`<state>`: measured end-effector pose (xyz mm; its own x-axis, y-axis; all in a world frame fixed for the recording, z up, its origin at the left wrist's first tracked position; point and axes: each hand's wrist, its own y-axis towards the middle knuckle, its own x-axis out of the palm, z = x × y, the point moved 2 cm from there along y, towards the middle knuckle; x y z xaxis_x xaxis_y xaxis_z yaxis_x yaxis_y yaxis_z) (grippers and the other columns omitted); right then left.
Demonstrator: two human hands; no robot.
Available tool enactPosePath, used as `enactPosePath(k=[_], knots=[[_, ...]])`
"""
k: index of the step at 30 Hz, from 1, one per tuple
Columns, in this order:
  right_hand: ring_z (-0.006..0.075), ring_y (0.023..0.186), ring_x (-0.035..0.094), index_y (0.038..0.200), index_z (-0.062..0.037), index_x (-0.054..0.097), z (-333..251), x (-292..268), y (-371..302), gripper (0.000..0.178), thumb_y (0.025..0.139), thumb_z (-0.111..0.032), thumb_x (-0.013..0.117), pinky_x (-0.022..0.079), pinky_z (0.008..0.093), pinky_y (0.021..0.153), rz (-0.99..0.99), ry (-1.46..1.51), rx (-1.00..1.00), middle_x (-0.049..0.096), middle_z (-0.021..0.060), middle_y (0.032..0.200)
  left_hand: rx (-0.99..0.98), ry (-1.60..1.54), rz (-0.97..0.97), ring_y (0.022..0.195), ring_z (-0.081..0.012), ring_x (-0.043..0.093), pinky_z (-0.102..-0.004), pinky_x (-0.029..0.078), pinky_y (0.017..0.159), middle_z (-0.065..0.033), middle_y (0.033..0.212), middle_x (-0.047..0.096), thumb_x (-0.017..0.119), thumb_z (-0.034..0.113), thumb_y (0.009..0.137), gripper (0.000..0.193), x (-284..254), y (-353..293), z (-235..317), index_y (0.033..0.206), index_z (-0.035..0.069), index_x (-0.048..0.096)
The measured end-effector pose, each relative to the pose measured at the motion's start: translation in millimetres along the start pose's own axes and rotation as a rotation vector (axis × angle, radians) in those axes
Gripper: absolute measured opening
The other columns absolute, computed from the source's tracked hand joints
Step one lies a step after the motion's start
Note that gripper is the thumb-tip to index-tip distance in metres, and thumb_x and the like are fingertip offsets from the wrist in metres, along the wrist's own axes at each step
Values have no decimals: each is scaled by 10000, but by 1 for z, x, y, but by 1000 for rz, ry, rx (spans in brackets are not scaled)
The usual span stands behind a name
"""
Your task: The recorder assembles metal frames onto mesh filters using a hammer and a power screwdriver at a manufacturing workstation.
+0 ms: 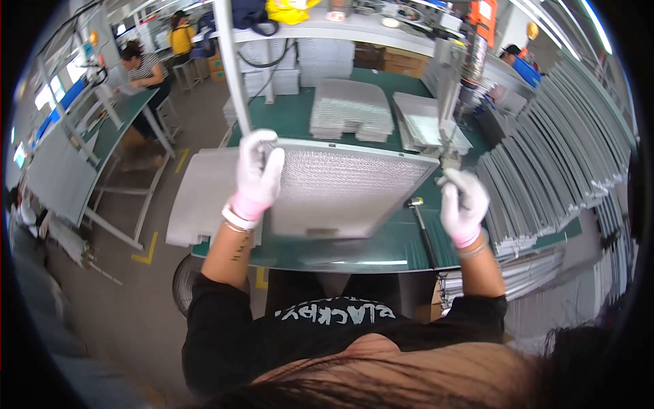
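A flat metal mesh panel (340, 187) in a thin metal frame is tilted up over the green worktable (306, 255). My left hand (260, 167), in a white glove with a pink cuff, is closed on the panel's upper left corner. Just past the opposite corner is my right hand (464, 204), gloved alike, with its fingers curled together. Whatever it may hold is hidden. Close above it stands an upright metal clamp or tool fixture (449, 153). A dark-handled hammer (424, 232) lies on the table between the panel and my right hand.
Metal mesh sheets (351, 109) are stacked at the back, with another pile (422, 119) beside them. Grey sheets (201, 194) lie at the left. Many metal frames (545, 157) lean in rows at the right. An orange power tool (481, 24) hangs above. People work further left.
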<state>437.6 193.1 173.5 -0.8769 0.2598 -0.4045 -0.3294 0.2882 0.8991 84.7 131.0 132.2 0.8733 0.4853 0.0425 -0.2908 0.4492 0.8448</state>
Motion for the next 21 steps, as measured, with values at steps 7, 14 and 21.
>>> enactPosePath(k=[7, 14, 21], knots=[[381, 815, 651, 1333, -39, 466, 87, 31, -243, 464, 912, -209, 563, 553, 427, 759, -873, -709, 771, 553, 225, 1130, 839, 372, -1075, 689, -242, 633, -357, 491, 568, -43, 752, 595, 573, 139, 855, 244, 157, 57, 86, 1099, 132, 564], [117, 574, 570, 1278, 24, 507, 35, -55, -198, 350, 973, -147, 510, 479, 275, 538, -465, 275, 1436, 582, 44, 732, 783, 540, -1049, 652, -192, 610, -333, 469, 592, -1, 695, 594, 619, 349, 845, 393, 198, -13, 36, 1201, 188, 571], [48, 546, 459, 1482, 6, 348, -16, -155, -83, 563, 993, -185, 553, 428, 200, 536, -295, 176, 816, 567, -5, 790, 490, 516, -525, 626, -239, 558, -407, 449, 739, -31, 629, 564, 766, 458, 675, 586, 229, -29, 16, 1110, 85, 644]])
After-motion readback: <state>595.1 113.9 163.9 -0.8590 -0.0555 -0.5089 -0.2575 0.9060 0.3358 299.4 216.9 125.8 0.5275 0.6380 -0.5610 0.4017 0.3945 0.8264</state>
